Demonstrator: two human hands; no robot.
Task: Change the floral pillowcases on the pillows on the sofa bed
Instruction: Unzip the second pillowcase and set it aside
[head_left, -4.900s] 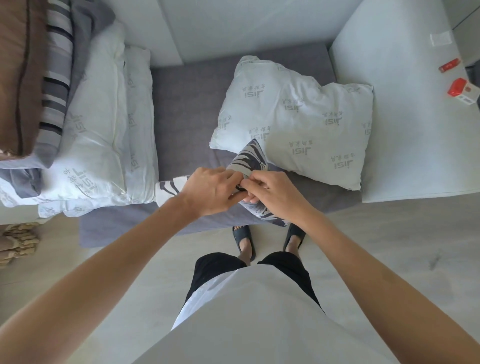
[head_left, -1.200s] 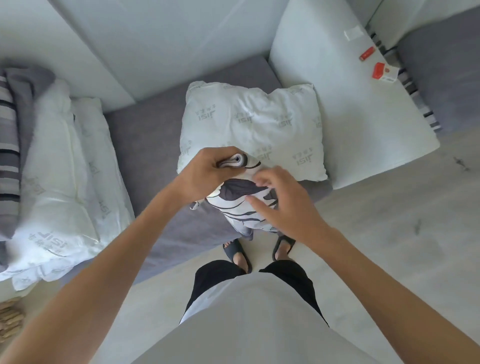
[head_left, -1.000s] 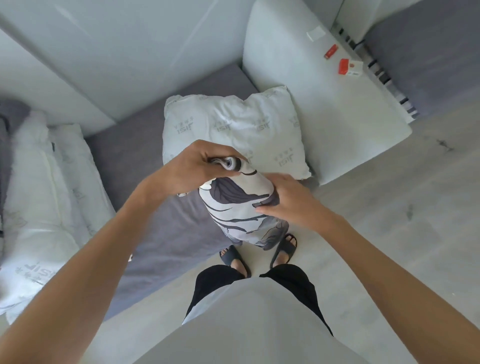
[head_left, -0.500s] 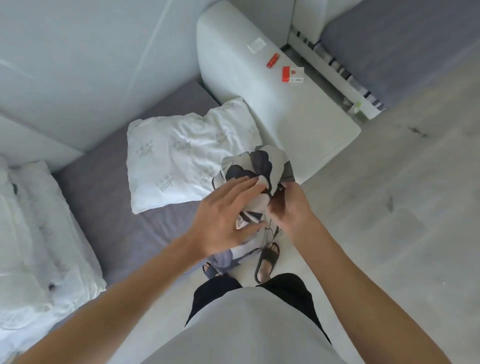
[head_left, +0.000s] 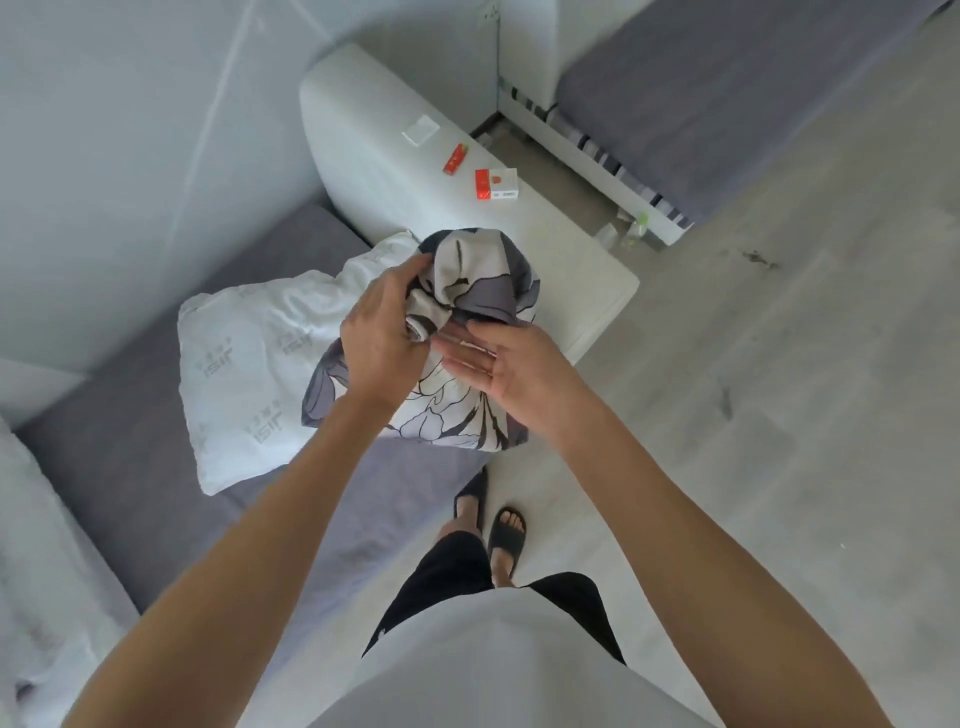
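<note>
While left hand (head_left: 382, 340) grips bunched floral pillowcase (head_left: 478, 280), right hand (head_left: 511, 369) flat-open beside it

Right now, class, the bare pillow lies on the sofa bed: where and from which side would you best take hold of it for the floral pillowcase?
Probably the near short end of the bare white pillow, at its corner by the seat's front edge, reaching from the floor side. That end is uncovered, while the floral pillowcase, gripped by the left hand, overlaps its right edge. The right hand is open and free.

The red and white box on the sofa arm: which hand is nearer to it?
Right. The right hand lies below the box; the left hand sits further left, gripping the floral pillowcase.
</note>
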